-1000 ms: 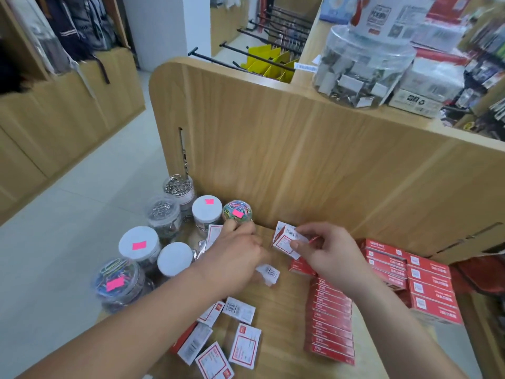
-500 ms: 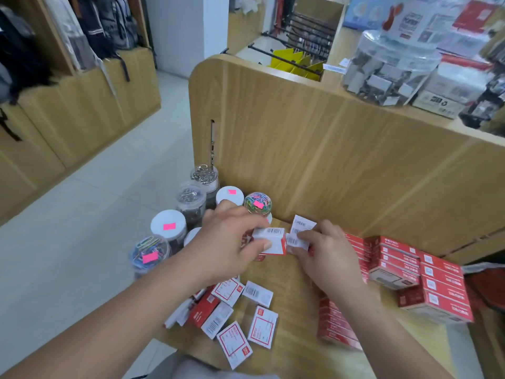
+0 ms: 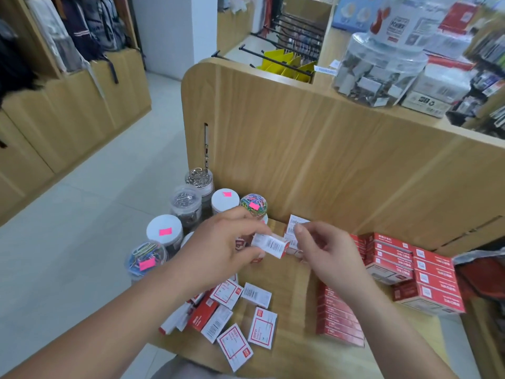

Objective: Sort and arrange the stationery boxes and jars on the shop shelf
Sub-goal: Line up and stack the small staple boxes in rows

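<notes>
L hand [image 3: 226,243] pinches a small red-and-white cardboard box [image 3: 269,244] betw. thumb and fingertips, held above the light wooden shelf board [image 3: 288,274] and just beside the R hand [image 3: 329,251]. R hand's thumb and curled fingers grip what looks like a few small white-labelled boxes [image 3: 294,228] (partly hidden, count unclear). Clear plastic jars of paper clips [image 3: 185,203] stand at the shelf's left. Loose small boxes [image 3: 261,326] lie near the front edge. Stacked red boxes [image 3: 434,283] sit at right.
</notes>
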### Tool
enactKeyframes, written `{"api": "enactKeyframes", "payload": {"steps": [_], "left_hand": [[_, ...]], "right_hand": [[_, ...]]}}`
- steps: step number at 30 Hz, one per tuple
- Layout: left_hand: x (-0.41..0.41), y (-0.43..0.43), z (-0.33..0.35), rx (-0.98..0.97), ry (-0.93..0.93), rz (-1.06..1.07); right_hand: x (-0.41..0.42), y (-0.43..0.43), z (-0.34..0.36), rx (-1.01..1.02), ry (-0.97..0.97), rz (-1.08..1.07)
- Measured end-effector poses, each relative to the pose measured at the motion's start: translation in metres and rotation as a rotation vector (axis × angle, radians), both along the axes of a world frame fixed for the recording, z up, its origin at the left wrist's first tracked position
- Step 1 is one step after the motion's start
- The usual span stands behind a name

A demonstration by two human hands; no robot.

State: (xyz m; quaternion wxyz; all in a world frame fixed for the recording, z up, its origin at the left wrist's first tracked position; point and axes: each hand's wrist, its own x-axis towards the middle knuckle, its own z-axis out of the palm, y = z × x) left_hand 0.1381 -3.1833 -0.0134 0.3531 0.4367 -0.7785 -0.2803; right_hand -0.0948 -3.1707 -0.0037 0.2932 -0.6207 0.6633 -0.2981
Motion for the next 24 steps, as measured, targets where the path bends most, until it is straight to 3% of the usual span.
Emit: {"api": "enactKeyframes", "payload": {"steps": [3,6,15,20,21,24], "left_hand": [[-0.007,0.008,-0.003,-0.017,0.115,0.000],[-0.009,0.015,-0.001,-0.017,0.132,-0.038],[-0.016,0.022,-0.002,0.402,0.294,0.047],[-0.021,0.021,0.000,0.461,0.410,0.023],[-0.021,0.020,-0.002,0.440,0.385,0.031],[-0.018,0.019,-0.009,0.328,0.206,-0.044]], "right_hand": [[0.011,0.009,0.030,0.368,-0.322,0.082],[0.011,0.017,0.034,0.420,-0.594,0.107],[0.011,0.022,0.029,0.238,-0.507,0.091],[0.019,0.028,0.024,0.278,-0.764,0.052],[0.018,0.028,0.022,0.262,-0.705,0.059],[0.012,0.028,0.013,0.085,-0.269,0.085]]}}
